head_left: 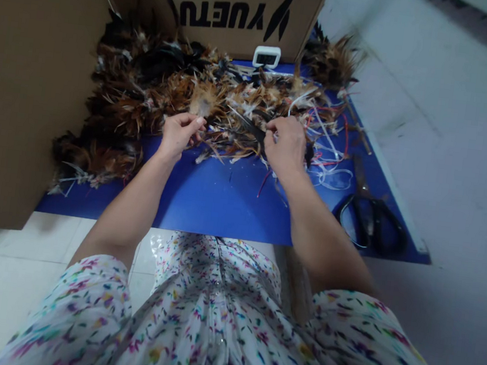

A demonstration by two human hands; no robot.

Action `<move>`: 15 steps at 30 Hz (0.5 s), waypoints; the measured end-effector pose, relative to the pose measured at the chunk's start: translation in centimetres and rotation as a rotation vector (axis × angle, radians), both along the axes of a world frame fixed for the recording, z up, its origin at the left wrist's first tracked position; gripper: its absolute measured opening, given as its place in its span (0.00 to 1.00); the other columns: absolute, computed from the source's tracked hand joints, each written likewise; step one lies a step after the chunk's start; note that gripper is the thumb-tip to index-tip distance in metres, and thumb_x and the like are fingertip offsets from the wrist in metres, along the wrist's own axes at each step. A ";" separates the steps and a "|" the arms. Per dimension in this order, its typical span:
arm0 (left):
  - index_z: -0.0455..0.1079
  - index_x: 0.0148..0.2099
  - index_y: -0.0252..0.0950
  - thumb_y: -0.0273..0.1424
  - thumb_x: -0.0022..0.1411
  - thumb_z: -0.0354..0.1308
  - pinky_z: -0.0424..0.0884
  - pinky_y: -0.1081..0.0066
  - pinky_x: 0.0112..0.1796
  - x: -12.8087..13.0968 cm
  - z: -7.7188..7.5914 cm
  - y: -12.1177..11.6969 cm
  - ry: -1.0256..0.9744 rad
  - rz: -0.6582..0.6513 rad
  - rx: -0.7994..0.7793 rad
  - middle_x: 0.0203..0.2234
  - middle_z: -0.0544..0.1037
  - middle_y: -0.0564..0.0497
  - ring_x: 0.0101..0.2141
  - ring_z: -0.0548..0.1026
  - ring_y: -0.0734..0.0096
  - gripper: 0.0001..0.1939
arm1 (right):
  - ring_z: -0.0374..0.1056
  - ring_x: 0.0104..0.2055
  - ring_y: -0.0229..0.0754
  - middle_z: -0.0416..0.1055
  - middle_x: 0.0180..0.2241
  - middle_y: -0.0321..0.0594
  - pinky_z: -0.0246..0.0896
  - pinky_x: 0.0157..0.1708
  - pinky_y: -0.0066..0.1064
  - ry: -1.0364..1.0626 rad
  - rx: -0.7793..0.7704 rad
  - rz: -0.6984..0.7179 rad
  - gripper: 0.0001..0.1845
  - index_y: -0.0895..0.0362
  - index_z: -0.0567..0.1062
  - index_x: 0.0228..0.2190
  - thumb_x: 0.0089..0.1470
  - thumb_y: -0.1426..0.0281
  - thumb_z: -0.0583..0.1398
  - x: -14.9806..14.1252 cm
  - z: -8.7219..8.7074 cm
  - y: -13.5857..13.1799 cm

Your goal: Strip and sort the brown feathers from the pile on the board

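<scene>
A heap of brown, black and white feathers covers the back half of a blue table. My left hand is at the heap's front edge, fingers pinched together on a feather. My right hand is a little to the right, knuckles up, fingers curled round a dark feather that runs between the two hands. Loose white and red strings lie just right of my right hand.
Black scissors lie on the table's right front. A small white device stands at the back against a brown cardboard box. Another cardboard panel walls the left side. White floor tiles surround the table.
</scene>
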State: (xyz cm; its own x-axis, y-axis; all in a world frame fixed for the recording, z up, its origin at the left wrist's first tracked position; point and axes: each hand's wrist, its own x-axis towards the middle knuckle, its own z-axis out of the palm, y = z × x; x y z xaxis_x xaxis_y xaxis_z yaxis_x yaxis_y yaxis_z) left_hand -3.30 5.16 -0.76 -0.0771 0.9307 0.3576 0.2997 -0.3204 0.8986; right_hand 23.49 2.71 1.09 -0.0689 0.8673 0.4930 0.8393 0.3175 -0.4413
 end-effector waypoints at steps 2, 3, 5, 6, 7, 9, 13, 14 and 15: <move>0.75 0.32 0.38 0.51 0.56 0.66 0.61 0.76 0.17 0.1 0.0 0.0 -0.033 0.004 -0.012 0.24 0.78 0.51 0.19 0.71 0.78 0.20 | 0.67 0.52 0.53 0.74 0.45 0.48 0.61 0.56 0.48 -0.023 0.009 0.103 0.12 0.56 0.78 0.40 0.60 0.73 0.55 -1.1 0.1 -0.4; 0.75 0.32 0.38 0.51 0.56 0.66 0.60 0.76 0.17 0.1 0.0 0.0 -0.049 0.006 -0.016 0.23 0.78 0.51 0.18 0.70 0.78 0.20 | 0.67 0.51 0.53 0.75 0.45 0.48 0.61 0.56 0.47 -0.041 -0.013 0.162 0.12 0.55 0.78 0.41 0.61 0.71 0.55 -1.7 0.1 -0.5; 0.75 0.32 0.38 0.50 0.56 0.66 0.60 0.76 0.17 0.1 0.0 0.0 -0.071 0.006 -0.020 0.23 0.79 0.51 0.18 0.70 0.78 0.19 | 0.67 0.52 0.53 0.75 0.46 0.48 0.60 0.57 0.47 -0.094 -0.074 0.251 0.12 0.55 0.79 0.42 0.62 0.70 0.55 -3.0 -0.1 -0.5; 0.75 0.32 0.38 0.49 0.56 0.66 0.60 0.76 0.17 0.2 0.0 0.0 -0.077 0.006 -0.019 0.23 0.79 0.50 0.19 0.70 0.78 0.19 | 0.66 0.52 0.54 0.75 0.47 0.49 0.60 0.57 0.47 -0.127 -0.098 0.273 0.13 0.55 0.79 0.43 0.63 0.69 0.55 -3.5 -0.2 -0.4; 0.75 0.32 0.38 0.49 0.56 0.66 0.60 0.76 0.17 0.2 0.1 0.0 -0.082 0.005 -0.018 0.24 0.79 0.50 0.19 0.71 0.78 0.18 | 0.66 0.53 0.54 0.75 0.47 0.50 0.59 0.57 0.47 -0.159 -0.114 0.281 0.14 0.56 0.79 0.45 0.63 0.69 0.56 -4.0 -0.3 -0.2; 0.75 0.32 0.37 0.46 0.57 0.66 0.59 0.77 0.17 0.3 0.2 0.0 -0.098 0.007 -0.019 0.24 0.80 0.50 0.19 0.71 0.78 0.16 | 0.65 0.54 0.55 0.75 0.48 0.51 0.59 0.57 0.47 -0.218 -0.125 0.278 0.15 0.58 0.79 0.46 0.63 0.69 0.56 -4.7 -0.4 0.3; 0.75 0.30 0.36 0.40 0.57 0.67 0.59 0.78 0.17 0.8 0.6 -0.4 -0.162 0.034 -0.055 0.22 0.78 0.52 0.18 0.70 0.80 0.12 | 0.65 0.55 0.57 0.74 0.49 0.54 0.59 0.56 0.49 -0.296 -0.142 0.248 0.15 0.60 0.79 0.47 0.62 0.67 0.58 -5.2 -0.4 1.4; 0.75 0.30 0.36 0.39 0.57 0.67 0.59 0.79 0.17 0.9 0.8 -0.5 -0.174 0.042 -0.069 0.21 0.78 0.53 0.18 0.69 0.80 0.11 | 0.65 0.55 0.58 0.74 0.49 0.54 0.59 0.56 0.50 -0.312 -0.152 0.243 0.15 0.60 0.79 0.47 0.62 0.67 0.58 -5.3 -0.5 1.7; 0.75 0.29 0.36 0.37 0.57 0.66 0.59 0.79 0.17 1.1 0.9 -0.7 -0.182 0.048 -0.083 0.21 0.77 0.53 0.18 0.69 0.80 0.11 | 0.66 0.55 0.59 0.75 0.49 0.55 0.60 0.55 0.50 -0.327 -0.161 0.240 0.15 0.60 0.80 0.45 0.62 0.67 0.59 -5.4 -0.6 1.9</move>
